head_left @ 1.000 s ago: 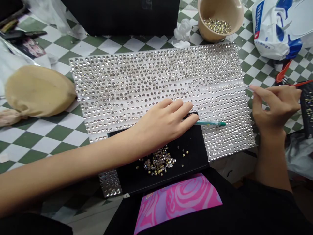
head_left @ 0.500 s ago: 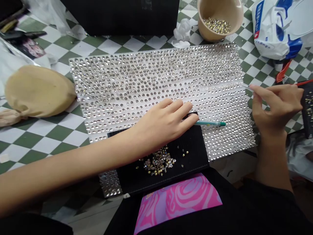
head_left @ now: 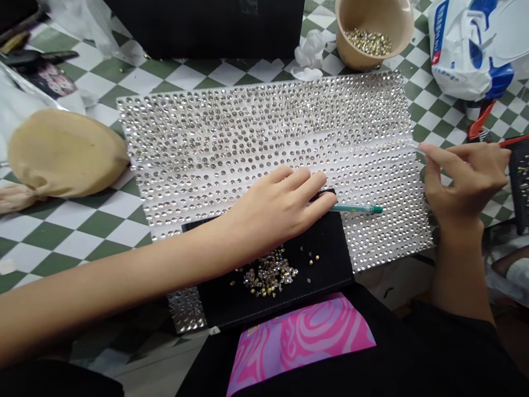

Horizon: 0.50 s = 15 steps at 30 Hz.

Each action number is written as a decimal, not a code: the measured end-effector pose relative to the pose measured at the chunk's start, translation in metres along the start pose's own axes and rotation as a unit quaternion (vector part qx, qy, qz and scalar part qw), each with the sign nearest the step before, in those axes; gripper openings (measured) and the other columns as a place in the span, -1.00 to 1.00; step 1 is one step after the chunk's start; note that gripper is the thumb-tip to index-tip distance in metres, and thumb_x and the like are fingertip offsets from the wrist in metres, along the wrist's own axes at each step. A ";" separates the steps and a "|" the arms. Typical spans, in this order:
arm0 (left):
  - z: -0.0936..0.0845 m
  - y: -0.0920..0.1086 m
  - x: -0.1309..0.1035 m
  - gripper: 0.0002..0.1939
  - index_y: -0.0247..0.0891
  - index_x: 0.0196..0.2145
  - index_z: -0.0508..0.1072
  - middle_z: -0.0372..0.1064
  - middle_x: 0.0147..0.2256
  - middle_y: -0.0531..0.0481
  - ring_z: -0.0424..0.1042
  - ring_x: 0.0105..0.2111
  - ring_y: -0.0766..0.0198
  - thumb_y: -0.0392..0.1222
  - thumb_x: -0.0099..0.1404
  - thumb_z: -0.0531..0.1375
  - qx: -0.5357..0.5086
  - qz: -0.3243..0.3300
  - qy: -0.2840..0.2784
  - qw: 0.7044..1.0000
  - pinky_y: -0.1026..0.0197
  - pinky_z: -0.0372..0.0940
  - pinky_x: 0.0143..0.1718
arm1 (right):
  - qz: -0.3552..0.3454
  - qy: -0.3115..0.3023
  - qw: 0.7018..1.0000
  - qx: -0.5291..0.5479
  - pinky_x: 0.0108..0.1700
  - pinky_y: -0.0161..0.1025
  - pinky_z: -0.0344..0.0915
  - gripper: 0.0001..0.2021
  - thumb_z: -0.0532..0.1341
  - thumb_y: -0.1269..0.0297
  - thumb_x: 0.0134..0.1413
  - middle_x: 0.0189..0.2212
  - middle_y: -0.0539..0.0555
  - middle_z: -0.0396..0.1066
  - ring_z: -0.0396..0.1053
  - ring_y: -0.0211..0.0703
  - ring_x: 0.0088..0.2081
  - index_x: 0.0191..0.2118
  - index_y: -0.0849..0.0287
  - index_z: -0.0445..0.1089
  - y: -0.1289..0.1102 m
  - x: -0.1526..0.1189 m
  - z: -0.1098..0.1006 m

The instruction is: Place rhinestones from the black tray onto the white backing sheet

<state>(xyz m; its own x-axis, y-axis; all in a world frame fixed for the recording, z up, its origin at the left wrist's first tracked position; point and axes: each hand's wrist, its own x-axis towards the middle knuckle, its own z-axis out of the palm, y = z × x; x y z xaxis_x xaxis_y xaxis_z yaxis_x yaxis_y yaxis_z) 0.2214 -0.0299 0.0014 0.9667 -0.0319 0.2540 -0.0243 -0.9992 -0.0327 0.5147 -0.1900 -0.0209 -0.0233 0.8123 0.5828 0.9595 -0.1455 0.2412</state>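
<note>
A white sheet [head_left: 264, 118] covered in rows of clear rhinestones lies across the table. My left hand [head_left: 285, 201] rests palm down over the upper edge of a black board [head_left: 326, 264]. Its fingers are bent around a green pen [head_left: 357, 209], whose end sticks out to the right over the sheet; the thumb is hidden. Below that hand, a pile of loose rhinestones [head_left: 270, 273] sits on the board. At the sheet's right edge, my right hand [head_left: 467, 179] pinches a thin whitish strip [head_left: 415, 146] between thumb and forefinger; its exact kind is unclear.
A beige bowl [head_left: 374, 30] of rhinestones and crumpled tissue [head_left: 309, 52] stand behind the sheet, beside a black box [head_left: 215, 27]. A wipes pack [head_left: 458, 55] is at back right, above a black tray [head_left: 521, 182]. A tan cloth-covered object [head_left: 68, 153] lies left.
My right hand has shifted very slightly left with the strip. My left hand, the pen and the board keep their places. Part of a person's limb now shows at the lower right edge.
</note>
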 end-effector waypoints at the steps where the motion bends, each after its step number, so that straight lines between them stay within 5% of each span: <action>1: 0.000 0.000 0.000 -0.91 -0.26 -0.21 0.23 0.32 -0.27 -0.02 0.34 -0.34 0.22 -0.20 0.35 0.06 0.000 0.000 0.000 1.000 0.21 0.20 -0.36 | 0.000 0.000 1.000 0.000 -0.20 -0.23 0.15 -0.70 0.22 0.45 0.02 -0.44 -0.02 0.32 0.25 -0.28 -0.33 -0.10 0.03 0.45 0.000 0.000 0.000; 15: -0.001 0.000 0.000 -0.90 -0.26 -0.21 0.24 0.30 -0.26 -0.02 0.33 -0.33 0.21 -0.20 0.35 0.06 -0.004 -0.002 -0.005 1.000 0.20 0.20 -0.36 | 0.013 -0.010 1.000 0.001 -0.17 -0.22 0.17 -0.73 0.22 0.43 0.03 -0.45 -0.01 0.33 0.27 -0.27 -0.32 -0.12 0.04 0.47 -0.005 0.003 -0.005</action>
<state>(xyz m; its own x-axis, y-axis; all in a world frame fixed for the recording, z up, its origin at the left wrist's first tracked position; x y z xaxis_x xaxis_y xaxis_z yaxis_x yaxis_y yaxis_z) 0.2210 -0.0297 0.0022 0.9691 -0.0286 0.2451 -0.0234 -0.9994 -0.0238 0.5085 -0.1896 -0.0167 0.0072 0.8195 0.5731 0.9604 -0.1653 0.2244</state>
